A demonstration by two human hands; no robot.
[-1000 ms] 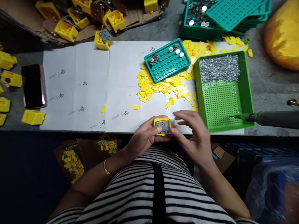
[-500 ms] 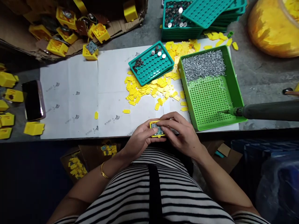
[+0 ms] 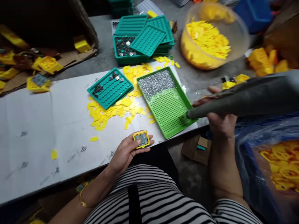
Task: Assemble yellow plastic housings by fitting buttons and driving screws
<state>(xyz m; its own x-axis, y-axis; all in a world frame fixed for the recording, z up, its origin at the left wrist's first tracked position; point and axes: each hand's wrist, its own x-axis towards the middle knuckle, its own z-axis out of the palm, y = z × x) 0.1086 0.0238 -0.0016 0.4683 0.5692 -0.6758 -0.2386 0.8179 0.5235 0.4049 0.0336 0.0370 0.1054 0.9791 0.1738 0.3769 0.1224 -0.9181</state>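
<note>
My left hand holds a small yellow plastic housing with its open side up, the thumb pressing on the green circuit board inside. My right hand is closed around a dark electric screwdriver; the tool's body covers part of the hand, with fingers showing above and below it. The screwdriver's tip points left over a green perforated tray, whose far end carries a heap of small silver screws.
A teal dimpled tray with small metal parts lies among loose yellow pieces on white paper. Behind are stacked teal trays and a clear tub of yellow pieces. A cardboard box stands left, a lined blue crate right.
My right hand has left the housing and moved right onto the screwdriver. My left hand alone keeps the housing. The view has swung to the right.
</note>
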